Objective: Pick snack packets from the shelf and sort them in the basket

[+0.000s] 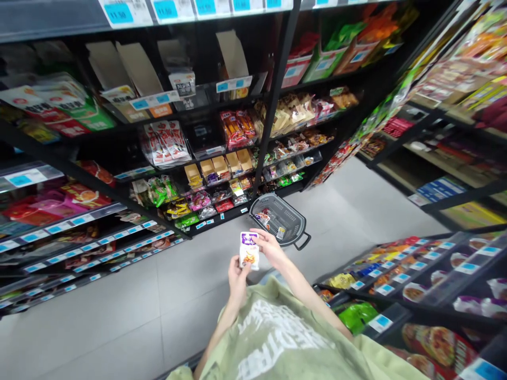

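White and purple, a small packet point(249, 253) is held upright in front of a shopper's green shirt point(273, 338) in a store aisle. The left hand point(238, 272) comes up from below, forearm angled in, its grip pinching the packet's lower edge with the thumb across the front. The right hand point(269, 245) reaches in from the other side, forearm slanting across, its grip pinching the upper corner, thumb on the face and fingers extended along the top. Both forearms are bare and bent inward, the hands close together. Beyond the right hand, a grey basket point(292, 224) with a few small packs point(262, 216) inside sits on the tiled floor point(190, 287), near the foot of black shelves point(273, 89) stocked with bagged goods.
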